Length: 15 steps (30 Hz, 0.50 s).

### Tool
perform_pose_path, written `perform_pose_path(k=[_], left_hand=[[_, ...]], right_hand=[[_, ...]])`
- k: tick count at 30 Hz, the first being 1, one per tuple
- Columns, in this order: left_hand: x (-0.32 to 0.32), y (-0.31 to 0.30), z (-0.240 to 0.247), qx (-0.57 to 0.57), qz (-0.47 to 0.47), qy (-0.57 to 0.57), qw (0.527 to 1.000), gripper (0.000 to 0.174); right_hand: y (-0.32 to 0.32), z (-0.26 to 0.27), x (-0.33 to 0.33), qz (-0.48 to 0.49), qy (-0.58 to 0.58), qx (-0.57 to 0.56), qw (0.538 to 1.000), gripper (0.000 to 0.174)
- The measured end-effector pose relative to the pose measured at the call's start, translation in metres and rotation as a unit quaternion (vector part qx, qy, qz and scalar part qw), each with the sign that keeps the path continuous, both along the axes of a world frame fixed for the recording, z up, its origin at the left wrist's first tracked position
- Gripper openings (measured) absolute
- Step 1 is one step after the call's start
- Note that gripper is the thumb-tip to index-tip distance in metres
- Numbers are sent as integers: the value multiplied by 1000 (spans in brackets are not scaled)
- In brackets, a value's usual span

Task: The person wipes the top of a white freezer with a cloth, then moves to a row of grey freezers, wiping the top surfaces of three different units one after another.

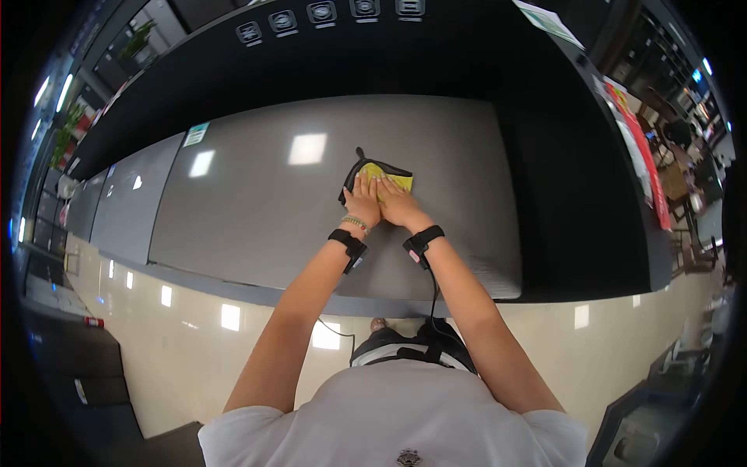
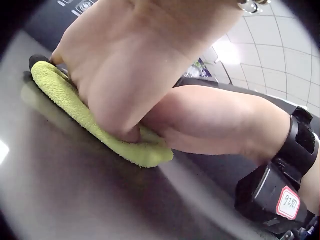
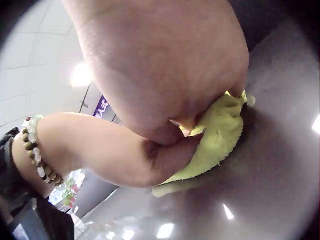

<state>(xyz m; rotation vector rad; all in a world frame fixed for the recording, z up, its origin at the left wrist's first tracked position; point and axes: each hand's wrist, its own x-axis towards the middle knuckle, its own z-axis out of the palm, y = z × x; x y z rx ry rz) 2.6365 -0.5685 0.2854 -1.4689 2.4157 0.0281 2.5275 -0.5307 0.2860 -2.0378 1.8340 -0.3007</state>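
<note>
A yellow cloth [image 1: 404, 182] with a dark border and a small dark loop lies on a glossy grey countertop [image 1: 257, 210]. My left hand [image 1: 362, 204] presses on it with fingers stretched forward. Beside it, my right hand [image 1: 398, 205] lies on the same cloth, also with straight fingers, the two hands touching. In the left wrist view the fuzzy cloth [image 2: 65, 97] bulges out along the edge of the left hand. From the right wrist, the cloth [image 3: 222, 132] shows folded up under the right palm, whose fingertips are hidden.
A black panel with white icons [image 1: 321, 12] rises behind the countertop. A small green-and-white label [image 1: 197, 134] sits toward its left end. At the right stands a black side section [image 1: 583, 202]. Cables [image 1: 434, 292] hang from the wrist cameras near the front edge.
</note>
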Motion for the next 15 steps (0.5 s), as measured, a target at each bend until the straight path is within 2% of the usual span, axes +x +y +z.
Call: perform_pose_path(k=[3,4,5,7,11,15], left_hand=[[-74,6,6,0,-55,11,998,67],[-95,8,7,-2,-73,13,997,66],[-114,10,8,-4,-90,16,996,66],[-149,13,9,-6,-113,-5,994,69],[-191,6,1,12,-101,7,995,75],[-204,-1,1,6,-79,15,997,82]], right_hand=[[22,12,-67,-65,-30,13,997,63],[23,-2,-89,-77,-38,-33,996,61],[23,-16,-110,-90,-44,-38,994,61],[32,-10,-139,-125,-55,-18,990,64],[25,-20,-185,-99,-87,-20,991,67],[11,-2,-202,-74,-102,21,992,68]])
